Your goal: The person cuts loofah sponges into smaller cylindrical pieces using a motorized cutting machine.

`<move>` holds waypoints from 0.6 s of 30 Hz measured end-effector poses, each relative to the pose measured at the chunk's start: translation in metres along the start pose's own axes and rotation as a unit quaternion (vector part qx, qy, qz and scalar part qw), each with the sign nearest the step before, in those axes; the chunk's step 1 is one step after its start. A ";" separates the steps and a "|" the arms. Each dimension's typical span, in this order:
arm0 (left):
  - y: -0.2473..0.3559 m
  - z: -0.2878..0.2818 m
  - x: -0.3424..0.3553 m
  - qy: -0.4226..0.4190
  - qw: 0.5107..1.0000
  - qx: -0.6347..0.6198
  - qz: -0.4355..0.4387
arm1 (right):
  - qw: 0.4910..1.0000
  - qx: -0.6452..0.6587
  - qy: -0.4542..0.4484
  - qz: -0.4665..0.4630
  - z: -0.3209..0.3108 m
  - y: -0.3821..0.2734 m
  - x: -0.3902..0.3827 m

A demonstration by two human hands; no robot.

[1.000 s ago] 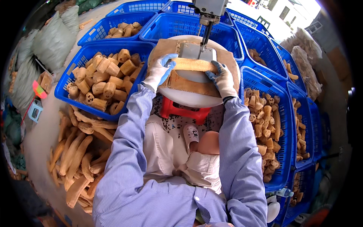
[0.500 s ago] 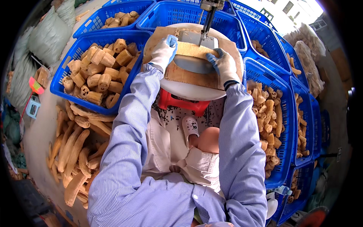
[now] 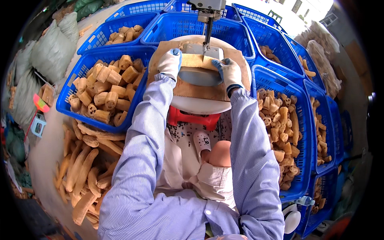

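Note:
A flat, tan strip of loofah (image 3: 193,61) lies crosswise under the thin metal bar (image 3: 206,40) of a machine head. My left hand (image 3: 169,64), in a white glove with blue fingertips, closes on the strip's left end. At the right end my right hand (image 3: 231,73), gloved alike, pinches the strip with thumb and fingers close to the bar. Beneath them are a grey oval plate (image 3: 200,78) and a brown board (image 3: 192,91) on a round white top (image 3: 200,106). The fingers' undersides are hidden.
Blue baskets surround the machine; the left basket (image 3: 66,90) and right basket (image 3: 306,132) hold cut loofah pieces. Long whole loofahs (image 3: 82,168) are heaped on the floor at left. A red stool (image 3: 192,120) stands under the top. Pale sacks (image 3: 54,50) lie far left.
The view has shifted slightly, so the machine sits a little lower and further left. The strip looks straighter than before. Both hands keep hold of its ends.

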State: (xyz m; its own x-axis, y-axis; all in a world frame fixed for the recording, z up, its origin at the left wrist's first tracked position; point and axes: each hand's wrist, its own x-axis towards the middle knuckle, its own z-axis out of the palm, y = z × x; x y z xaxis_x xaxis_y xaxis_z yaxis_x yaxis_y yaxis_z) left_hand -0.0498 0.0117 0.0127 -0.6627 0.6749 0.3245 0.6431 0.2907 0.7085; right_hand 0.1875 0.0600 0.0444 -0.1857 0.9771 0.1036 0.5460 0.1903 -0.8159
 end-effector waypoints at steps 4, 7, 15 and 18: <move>0.011 -0.003 -0.003 -0.014 1.000 0.014 -0.007 | 0.997 -0.011 0.070 -0.023 0.010 0.011 0.007; 0.006 -0.005 -0.001 -0.022 0.999 0.022 -0.010 | 0.995 -0.025 0.090 -0.044 0.014 0.006 -0.001; 0.019 -0.020 0.001 -0.088 0.993 -0.019 -0.071 | 0.994 -0.043 0.086 -0.054 0.012 0.002 0.000; 0.012 -0.015 0.005 -0.035 0.997 -0.032 -0.061 | 0.992 0.107 -0.060 0.004 -0.005 0.004 0.015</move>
State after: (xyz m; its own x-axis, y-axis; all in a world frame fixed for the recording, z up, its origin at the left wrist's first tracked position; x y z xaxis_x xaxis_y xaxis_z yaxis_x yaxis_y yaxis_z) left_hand -0.0514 0.0087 0.0324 -0.7045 0.6839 0.1895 0.5315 0.3316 0.7794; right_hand 0.1911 0.0759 0.0451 -0.2849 0.9577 0.0395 0.3637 0.1461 -0.9200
